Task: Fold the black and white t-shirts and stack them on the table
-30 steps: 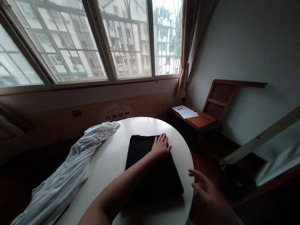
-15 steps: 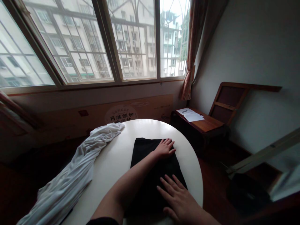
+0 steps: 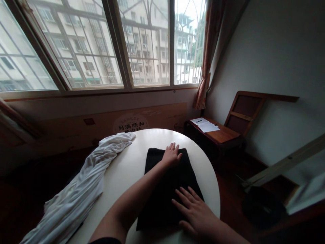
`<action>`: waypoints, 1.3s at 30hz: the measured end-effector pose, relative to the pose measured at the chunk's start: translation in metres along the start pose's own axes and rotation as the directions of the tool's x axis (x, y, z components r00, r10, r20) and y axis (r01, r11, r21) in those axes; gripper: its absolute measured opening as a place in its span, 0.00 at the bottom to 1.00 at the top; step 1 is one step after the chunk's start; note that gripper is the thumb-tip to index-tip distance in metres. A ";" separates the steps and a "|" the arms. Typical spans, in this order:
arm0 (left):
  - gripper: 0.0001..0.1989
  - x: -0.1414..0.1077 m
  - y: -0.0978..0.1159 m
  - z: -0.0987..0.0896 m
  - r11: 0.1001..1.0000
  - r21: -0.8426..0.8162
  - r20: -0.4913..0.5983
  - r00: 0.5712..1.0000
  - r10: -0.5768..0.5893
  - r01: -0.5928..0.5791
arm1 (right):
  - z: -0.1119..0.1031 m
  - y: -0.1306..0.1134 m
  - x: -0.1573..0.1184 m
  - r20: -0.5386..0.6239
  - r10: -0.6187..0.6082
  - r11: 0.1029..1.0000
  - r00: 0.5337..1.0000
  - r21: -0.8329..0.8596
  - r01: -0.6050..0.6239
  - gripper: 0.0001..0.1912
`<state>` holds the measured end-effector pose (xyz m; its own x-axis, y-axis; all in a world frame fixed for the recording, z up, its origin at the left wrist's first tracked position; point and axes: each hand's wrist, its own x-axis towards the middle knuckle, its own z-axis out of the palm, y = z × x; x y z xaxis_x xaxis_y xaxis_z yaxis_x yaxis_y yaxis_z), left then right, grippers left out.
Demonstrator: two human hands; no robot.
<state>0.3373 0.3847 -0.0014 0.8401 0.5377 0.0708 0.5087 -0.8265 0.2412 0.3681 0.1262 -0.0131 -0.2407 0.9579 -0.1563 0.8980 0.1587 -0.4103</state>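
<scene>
A folded black cloth (image 3: pixel 165 200), perhaps a garment, lies flat on the round white table (image 3: pixel 127 176). My left hand (image 3: pixel 172 154) rests on its far edge, palm down with fingers out and pointing away from me. Nearer to me, my right hand (image 3: pixel 193 208) lies spread on the cloth's right side, close to the near corner. Neither hand grasps anything. To the left, a crumpled white cloth (image 3: pixel 83 183) runs along the table's edge and hangs partly over it.
Beyond the table stands a wooden chair (image 3: pixel 215 134) with white papers (image 3: pixel 208 126) and a pen on its seat. A printed cardboard panel (image 3: pixel 157 117) leans under the window (image 3: pixel 149 44). A black bag-like object (image 3: pixel 264 206) sits on the floor at right.
My left hand has slid left along the far edge of the black cloth, from its right corner toward the middle. My right hand has stayed nearly in place.
</scene>
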 end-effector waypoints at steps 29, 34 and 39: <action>0.39 -0.069 -0.095 0.017 0.919 0.138 0.002 0.928 -0.372 0.368 | -0.054 0.109 0.167 -0.227 0.372 0.902 0.900 -0.142 -0.409 0.34; 0.38 -0.059 -0.102 0.012 0.928 0.115 0.010 0.934 -0.358 0.355 | -0.053 0.109 0.167 -0.240 0.361 0.899 0.901 -0.166 -0.404 0.34; 0.37 -0.072 -0.073 0.001 0.927 0.113 -0.048 0.934 -0.354 0.357 | -0.051 0.111 0.166 -0.248 0.360 0.894 0.899 -0.185 -0.408 0.33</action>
<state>0.2392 0.4062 -0.0250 0.5959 0.8026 0.0277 0.7927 -0.5933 0.1398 0.4466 0.3154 -0.0390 0.1979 0.9781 -0.0650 0.9692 -0.2052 -0.1364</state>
